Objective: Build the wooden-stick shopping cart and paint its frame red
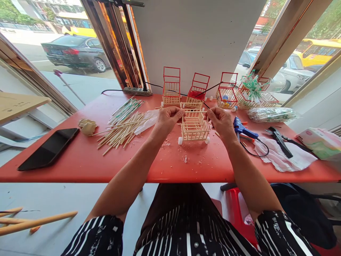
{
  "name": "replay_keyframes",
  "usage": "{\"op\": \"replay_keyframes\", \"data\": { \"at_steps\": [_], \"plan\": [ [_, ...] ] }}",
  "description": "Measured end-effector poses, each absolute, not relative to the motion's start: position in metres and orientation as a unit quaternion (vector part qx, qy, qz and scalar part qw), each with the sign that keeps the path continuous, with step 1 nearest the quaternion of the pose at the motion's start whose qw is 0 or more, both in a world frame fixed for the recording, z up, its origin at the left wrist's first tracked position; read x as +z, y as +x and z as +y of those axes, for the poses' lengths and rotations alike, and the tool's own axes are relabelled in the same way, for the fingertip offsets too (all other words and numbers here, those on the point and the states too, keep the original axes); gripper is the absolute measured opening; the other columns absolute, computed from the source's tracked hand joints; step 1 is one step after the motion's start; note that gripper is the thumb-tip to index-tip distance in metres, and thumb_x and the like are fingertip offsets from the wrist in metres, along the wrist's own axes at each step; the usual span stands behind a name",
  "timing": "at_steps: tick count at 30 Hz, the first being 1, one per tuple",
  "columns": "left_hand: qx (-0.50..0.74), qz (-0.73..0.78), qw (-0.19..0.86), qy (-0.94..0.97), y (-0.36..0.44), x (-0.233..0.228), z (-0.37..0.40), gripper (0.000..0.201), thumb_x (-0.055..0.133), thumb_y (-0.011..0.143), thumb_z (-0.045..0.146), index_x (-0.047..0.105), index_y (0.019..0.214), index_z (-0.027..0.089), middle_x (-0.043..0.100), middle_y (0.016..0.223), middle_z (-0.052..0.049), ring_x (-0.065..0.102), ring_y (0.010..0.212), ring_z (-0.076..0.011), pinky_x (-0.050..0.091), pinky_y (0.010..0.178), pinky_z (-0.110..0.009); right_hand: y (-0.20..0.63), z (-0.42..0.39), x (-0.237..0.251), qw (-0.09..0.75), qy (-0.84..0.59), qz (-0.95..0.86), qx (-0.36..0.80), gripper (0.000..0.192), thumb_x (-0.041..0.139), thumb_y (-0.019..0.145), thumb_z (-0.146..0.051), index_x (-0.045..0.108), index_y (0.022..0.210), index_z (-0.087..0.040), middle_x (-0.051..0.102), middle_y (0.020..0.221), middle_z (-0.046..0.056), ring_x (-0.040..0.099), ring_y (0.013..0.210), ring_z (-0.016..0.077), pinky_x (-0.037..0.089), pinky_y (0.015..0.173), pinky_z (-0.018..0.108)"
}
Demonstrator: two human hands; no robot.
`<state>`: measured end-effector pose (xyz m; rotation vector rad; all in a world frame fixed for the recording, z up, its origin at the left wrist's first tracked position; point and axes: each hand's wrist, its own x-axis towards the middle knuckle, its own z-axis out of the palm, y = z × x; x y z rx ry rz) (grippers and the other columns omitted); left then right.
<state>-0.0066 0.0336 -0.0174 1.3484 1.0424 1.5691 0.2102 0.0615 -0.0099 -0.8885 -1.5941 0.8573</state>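
Observation:
A miniature shopping cart [195, 134] built of pale wooden sticks stands on white wheels in front of me. Across its far upper part runs a thin wooden stick [195, 111], level from hand to hand. My left hand [169, 119] pinches the stick's left end between thumb and fingers. At the right end my right hand [221, 121] is closed in a similar pinch. Whether the stick touches the cart's frame I cannot tell. Small shavings lie around the wheels.
Finished carts with red handles [171, 85] line the back. Loose sticks [125, 131] and a phone [49, 148] lie left on the red table [170, 174]. To the right are a blue glue gun [243, 129], its cord, pliers-like cutters [281, 142] on a cloth and a tissue pack [321, 142].

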Motion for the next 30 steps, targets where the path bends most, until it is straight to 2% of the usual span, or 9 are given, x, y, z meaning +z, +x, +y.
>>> {"op": "replay_keyframes", "data": {
  "at_steps": [8, 16, 20, 24, 28, 30],
  "plan": [
    [0.609, 0.396, 0.406, 0.554, -0.009, -0.016, 0.032, 0.044, 0.085, 0.078, 0.059, 0.075, 0.076, 0.016, 0.073, 0.069, -0.005, 0.062, 0.059, -0.0114, 0.052, 0.061, -0.024, 0.212, 0.061, -0.009, 0.542, -0.375, -0.659, 0.362, 0.053, 0.077, 0.079, -0.074, 0.066, 0.075, -0.022, 0.067, 0.072, 0.001, 0.049, 0.057, 0.0091, 0.035, 0.047, 0.023],
    [0.604, 0.417, 0.395, 0.552, -0.010, -0.015, 0.032, 0.032, 0.090, 0.072, 0.046, 0.076, 0.072, 0.016, 0.072, 0.066, -0.004, 0.063, 0.061, -0.0126, 0.053, 0.063, -0.025, 0.211, 0.062, -0.011, 0.534, -0.374, -0.675, 0.346, 0.058, 0.071, 0.080, -0.080, 0.068, 0.075, -0.022, 0.070, 0.072, 0.003, 0.055, 0.062, 0.0119, 0.042, 0.054, 0.025],
    [0.610, 0.419, 0.420, 0.525, -0.011, -0.012, 0.032, 0.031, 0.089, 0.072, 0.042, 0.074, 0.069, 0.015, 0.070, 0.064, -0.003, 0.063, 0.060, -0.0117, 0.053, 0.063, -0.024, 0.216, 0.058, -0.002, 0.551, -0.377, -0.694, 0.269, 0.057, 0.062, 0.089, -0.078, 0.072, 0.077, -0.024, 0.072, 0.077, 0.004, 0.064, 0.072, 0.0155, 0.052, 0.068, 0.030],
    [0.621, 0.412, 0.446, 0.496, -0.012, -0.010, 0.030, 0.029, 0.089, 0.073, 0.040, 0.073, 0.069, 0.016, 0.072, 0.068, -0.003, 0.062, 0.060, -0.0096, 0.052, 0.062, -0.022, 0.233, 0.047, 0.023, 0.565, -0.398, -0.695, 0.198, 0.040, 0.063, 0.098, -0.063, 0.075, 0.094, -0.025, 0.076, 0.088, 0.005, 0.072, 0.085, 0.0174, 0.056, 0.078, 0.031],
    [0.623, 0.401, 0.462, 0.488, -0.013, -0.010, 0.029, 0.030, 0.091, 0.070, 0.042, 0.074, 0.070, 0.017, 0.071, 0.068, -0.002, 0.062, 0.061, -0.0090, 0.052, 0.061, -0.020, 0.270, 0.043, 0.036, 0.516, -0.473, -0.708, 0.094, 0.029, 0.065, 0.097, -0.050, 0.075, 0.107, -0.025, 0.077, 0.093, 0.006, 0.073, 0.088, 0.0206, 0.056, 0.080, 0.035],
    [0.622, 0.402, 0.468, 0.482, -0.013, -0.009, 0.029, 0.031, 0.092, 0.067, 0.042, 0.074, 0.068, 0.017, 0.069, 0.066, -0.001, 0.060, 0.059, -0.0088, 0.051, 0.061, -0.021, 0.297, 0.047, 0.029, 0.442, -0.549, -0.709, 0.031, 0.025, 0.069, 0.093, -0.041, 0.075, 0.111, -0.025, 0.078, 0.095, 0.006, 0.073, 0.090, 0.0235, 0.056, 0.084, 0.039]
  ]
}}
